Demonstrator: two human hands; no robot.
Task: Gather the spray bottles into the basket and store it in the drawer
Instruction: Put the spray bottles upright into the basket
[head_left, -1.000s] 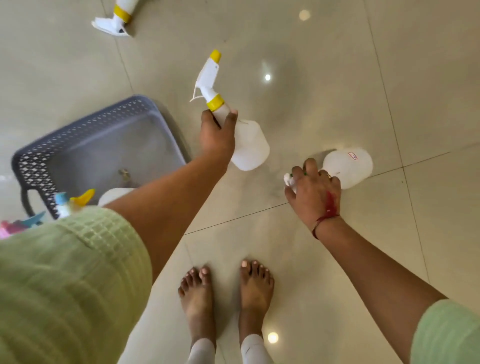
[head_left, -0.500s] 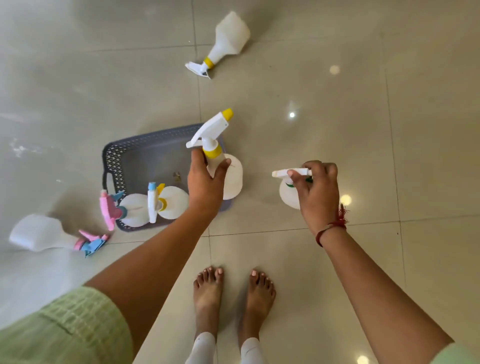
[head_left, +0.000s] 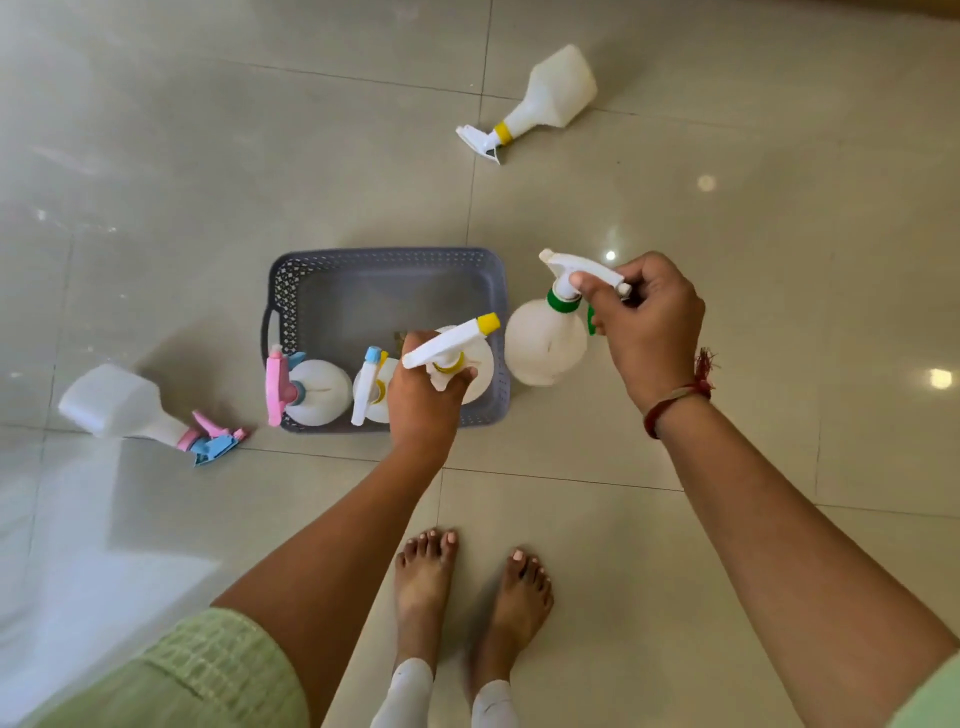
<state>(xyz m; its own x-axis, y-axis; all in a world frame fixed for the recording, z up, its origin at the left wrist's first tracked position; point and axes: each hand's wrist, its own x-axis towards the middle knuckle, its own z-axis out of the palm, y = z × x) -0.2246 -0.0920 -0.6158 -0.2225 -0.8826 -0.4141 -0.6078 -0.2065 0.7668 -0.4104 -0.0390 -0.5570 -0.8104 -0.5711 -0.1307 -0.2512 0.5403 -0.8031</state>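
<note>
Glossy beige tiled floor (head_left: 727, 426) with thin grout lines and bright reflected light spots. Resting directly on it: a grey perforated basket (head_left: 384, 260) at centre; a white spray bottle with a yellow collar (head_left: 550, 98) lying on its side beyond the basket; a white spray bottle with a pink and blue head (head_left: 130, 405) lying left of the basket; two bare feet (head_left: 423, 577) nearest the camera.

You're standing on a glossy beige tiled floor (head_left: 779, 467) with thin dark grout lines (head_left: 470, 218). Small round ceiling-light reflections (head_left: 940, 378) dot its right side; a broad pale window glare (head_left: 78, 545) covers the lower-left corner.
</note>
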